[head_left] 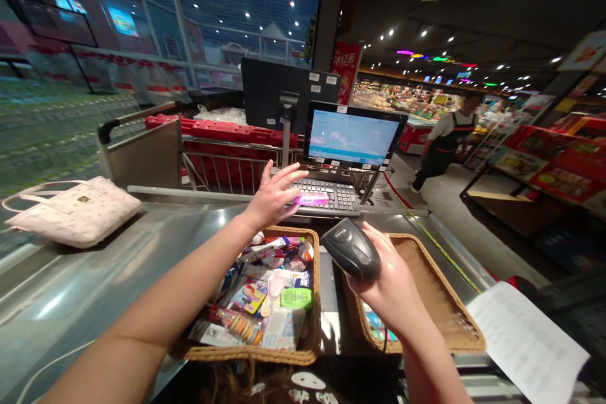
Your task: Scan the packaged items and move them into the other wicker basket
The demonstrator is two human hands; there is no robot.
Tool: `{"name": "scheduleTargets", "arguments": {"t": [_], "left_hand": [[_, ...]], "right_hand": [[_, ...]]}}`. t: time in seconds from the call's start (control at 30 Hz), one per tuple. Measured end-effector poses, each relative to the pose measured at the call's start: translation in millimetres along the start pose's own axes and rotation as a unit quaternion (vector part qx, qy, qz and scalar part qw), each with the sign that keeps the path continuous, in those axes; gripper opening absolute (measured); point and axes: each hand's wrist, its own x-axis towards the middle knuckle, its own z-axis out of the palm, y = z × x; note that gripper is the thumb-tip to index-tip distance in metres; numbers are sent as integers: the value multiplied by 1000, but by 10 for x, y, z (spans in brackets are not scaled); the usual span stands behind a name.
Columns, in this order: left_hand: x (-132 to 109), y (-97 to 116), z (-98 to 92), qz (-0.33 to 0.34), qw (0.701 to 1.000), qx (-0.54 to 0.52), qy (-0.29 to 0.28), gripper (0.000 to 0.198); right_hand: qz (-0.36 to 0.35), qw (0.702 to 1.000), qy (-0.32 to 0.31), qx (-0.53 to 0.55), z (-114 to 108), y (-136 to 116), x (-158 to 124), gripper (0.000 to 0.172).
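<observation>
My left hand (274, 196) reaches out over the near side of the keyboard (343, 196). Its thumb and index finger pinch the end of a small, bright pink stick-shaped item (313, 198), while the other fingers spread upward. The exact kind of item is unclear. My right hand (386, 274) is wrapped round a black handheld barcode scanner (353, 251), whose head points up and to the left. Below my left forearm, a wicker basket (316, 303) holds small packaged sweets and toys, including a green toy phone (296, 298). Under my right hand sits a second basket (438, 284) with a few packets at its near left.
A lit monitor (353, 136) stands behind the keyboard, beside a dark screen back (267, 95). A handbag (76, 211) lies on the metal counter (161, 237) at left. Printed paper (525, 334) lies at right. A person in an apron (445, 139) stands in the aisle.
</observation>
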Motion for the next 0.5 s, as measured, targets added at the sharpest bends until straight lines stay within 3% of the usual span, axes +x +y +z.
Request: {"name": "scheduleTargets", "arguments": {"t": [0.2, 0.5], "left_hand": [[-71, -46, -59, -5, 1000, -5, -11, 8], [-201, -68, -47, -24, 999, -22, -31, 7]], "right_hand": [[-7, 1000, -13, 0, 39, -55, 16, 41], [11, 1000, -21, 10, 103, -44, -13, 43]]}}
